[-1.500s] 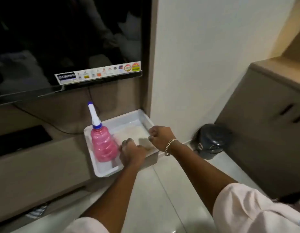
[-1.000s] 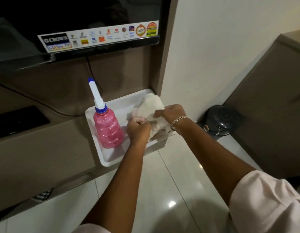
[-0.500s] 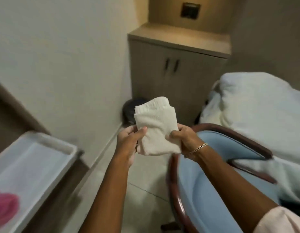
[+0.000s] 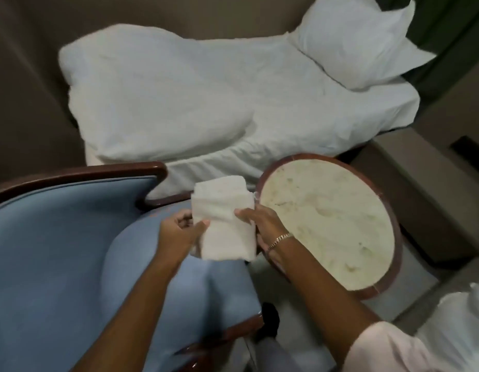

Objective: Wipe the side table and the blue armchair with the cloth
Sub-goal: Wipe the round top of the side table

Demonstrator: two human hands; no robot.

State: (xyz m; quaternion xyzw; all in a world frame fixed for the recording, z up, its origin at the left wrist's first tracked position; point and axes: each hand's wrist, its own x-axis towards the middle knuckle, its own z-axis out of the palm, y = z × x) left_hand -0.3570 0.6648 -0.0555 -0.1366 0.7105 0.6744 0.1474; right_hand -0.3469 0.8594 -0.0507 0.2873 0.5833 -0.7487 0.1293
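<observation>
Both hands hold a folded white cloth (image 4: 223,218) in the air between the armchair and the side table. My left hand (image 4: 178,230) grips its left edge and my right hand (image 4: 262,224), with a bracelet on the wrist, grips its right edge. The blue armchair (image 4: 58,251) with a dark wooden frame fills the lower left, its seat under my left arm. The round side table (image 4: 340,224) has a pale marble top and a dark wooden rim, and it stands to the right of the cloth.
A bed with white sheets (image 4: 206,103) and a pillow (image 4: 359,41) runs behind the chair and table. A beige cabinet (image 4: 426,189) stands to the right of the table. Pale floor tiles (image 4: 281,353) show between chair and table.
The cloth was lifted out of the white tray beside the pink bottle. The view swung right, past the cabinet, to the armchair, side table and bed. Both hands kept hold of the cloth.
</observation>
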